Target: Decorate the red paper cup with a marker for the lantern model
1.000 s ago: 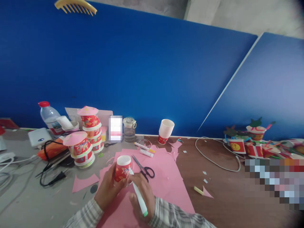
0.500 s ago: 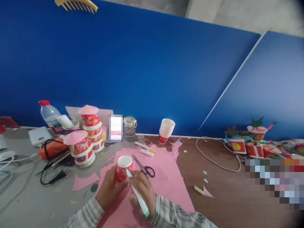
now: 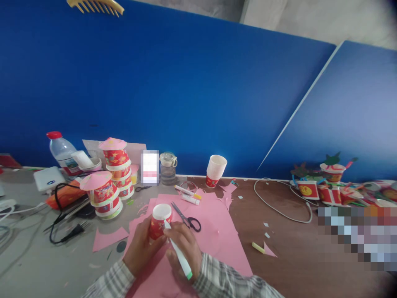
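A red patterned paper cup (image 3: 157,225) with a white rim is held upright by my left hand (image 3: 143,247), whose fingers wrap its left side and base. My right hand (image 3: 185,244) grips a white marker (image 3: 180,253) with a green end, and the marker's tip meets the cup's front. Both hands are over pink paper sheets (image 3: 217,248). Black-handled scissors (image 3: 187,219) lie just beyond the right hand. Behind them rest two more markers (image 3: 190,200), one with a yellow end.
Stacked red cups with pink cone tops (image 3: 115,157) stand at left, near a bottle (image 3: 62,151) and a black cable (image 3: 66,238). A glass jar (image 3: 168,169) and a stack of paper cups (image 3: 216,169) stand at the back. Decorated cups (image 3: 330,194) and a white cable (image 3: 279,213) lie right.
The whole view has shifted slightly, so things appear a little further left. My hands, the cup and the marker keep nearly the same hold and position.
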A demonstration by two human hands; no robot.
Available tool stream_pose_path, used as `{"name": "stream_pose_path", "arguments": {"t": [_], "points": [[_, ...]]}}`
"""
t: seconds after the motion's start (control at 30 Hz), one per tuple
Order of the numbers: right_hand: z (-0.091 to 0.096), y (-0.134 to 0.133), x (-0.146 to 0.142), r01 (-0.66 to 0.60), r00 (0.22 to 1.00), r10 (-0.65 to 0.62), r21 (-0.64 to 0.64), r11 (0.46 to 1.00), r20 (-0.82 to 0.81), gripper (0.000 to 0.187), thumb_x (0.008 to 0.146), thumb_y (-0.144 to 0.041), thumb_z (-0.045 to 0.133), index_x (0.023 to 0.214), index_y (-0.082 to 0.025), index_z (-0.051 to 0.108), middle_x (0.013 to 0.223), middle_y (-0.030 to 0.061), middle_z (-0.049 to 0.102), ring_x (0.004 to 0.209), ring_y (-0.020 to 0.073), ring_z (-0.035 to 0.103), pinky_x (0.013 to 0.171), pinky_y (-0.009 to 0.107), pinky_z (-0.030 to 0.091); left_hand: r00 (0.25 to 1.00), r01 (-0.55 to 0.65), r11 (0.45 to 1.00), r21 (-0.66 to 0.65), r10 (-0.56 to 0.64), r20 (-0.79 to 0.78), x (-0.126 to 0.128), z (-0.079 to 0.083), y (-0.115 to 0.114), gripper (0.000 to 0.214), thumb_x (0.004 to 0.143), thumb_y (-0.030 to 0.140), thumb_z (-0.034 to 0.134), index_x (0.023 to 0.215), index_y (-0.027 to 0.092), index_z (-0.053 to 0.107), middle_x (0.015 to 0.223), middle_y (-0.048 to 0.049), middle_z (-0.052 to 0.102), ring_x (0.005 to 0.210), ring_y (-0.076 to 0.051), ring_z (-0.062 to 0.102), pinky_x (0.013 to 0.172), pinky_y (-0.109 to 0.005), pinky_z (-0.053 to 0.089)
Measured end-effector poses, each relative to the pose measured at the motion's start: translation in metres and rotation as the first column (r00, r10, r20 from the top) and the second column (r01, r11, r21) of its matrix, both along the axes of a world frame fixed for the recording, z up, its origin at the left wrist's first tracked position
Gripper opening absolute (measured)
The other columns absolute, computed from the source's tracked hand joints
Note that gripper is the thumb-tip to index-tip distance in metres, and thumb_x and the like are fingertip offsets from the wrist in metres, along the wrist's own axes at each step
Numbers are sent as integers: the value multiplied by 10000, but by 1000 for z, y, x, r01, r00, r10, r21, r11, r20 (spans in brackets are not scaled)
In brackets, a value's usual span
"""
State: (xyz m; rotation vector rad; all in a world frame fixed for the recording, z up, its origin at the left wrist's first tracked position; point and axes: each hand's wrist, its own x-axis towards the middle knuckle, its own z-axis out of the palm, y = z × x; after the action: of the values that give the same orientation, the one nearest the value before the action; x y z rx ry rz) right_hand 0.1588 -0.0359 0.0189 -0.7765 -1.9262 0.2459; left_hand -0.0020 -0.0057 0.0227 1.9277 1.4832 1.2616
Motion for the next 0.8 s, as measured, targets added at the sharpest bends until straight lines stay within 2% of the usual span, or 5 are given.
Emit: {"name": "stream_pose_path", "arguments": {"t": [0.2,0.43,0.6,0.8], "points": [[2,1,-1,31,999,-31,26,999,-18,385,817,-251,521,1199,-214,501,983,101,644,932,267,637,805,383,570,1000,9,1000,-16,-8,8,-1,-2,1,423,487,382,630,865,214,543,717,-85,622,656,-327,544,560,-476,450],[-2,2,-1,-4,999,5,21,1000,-32,313,806,-246,528,1114,-204,569,903,81,664,900,261,639,817,395,562,1000,-3,999,-36,3,-11,0,0,0,415,489,384,633,856,213,543,719,-90,621,670,-327,538,567,-467,449],[-5,2,0,15,998,-15,4,1000,-63,319,819,-248,518,1135,-208,544,949,89,640,925,262,629,828,378,558,1000,9,999,-33,-9,15,-1,-2,1,426,485,361,646,870,205,550,719,-83,627,665,-317,539,559,-448,452],[-5,4,0,21,999,-21,4,1000,-27,325,825,-246,527,1146,-192,529,967,88,627,941,242,614,836,356,552,1000,8,999,-40,-8,-2,-1,-5,1,389,493,360,643,842,209,557,697,-74,621,656,-311,536,556,-445,445]]}}
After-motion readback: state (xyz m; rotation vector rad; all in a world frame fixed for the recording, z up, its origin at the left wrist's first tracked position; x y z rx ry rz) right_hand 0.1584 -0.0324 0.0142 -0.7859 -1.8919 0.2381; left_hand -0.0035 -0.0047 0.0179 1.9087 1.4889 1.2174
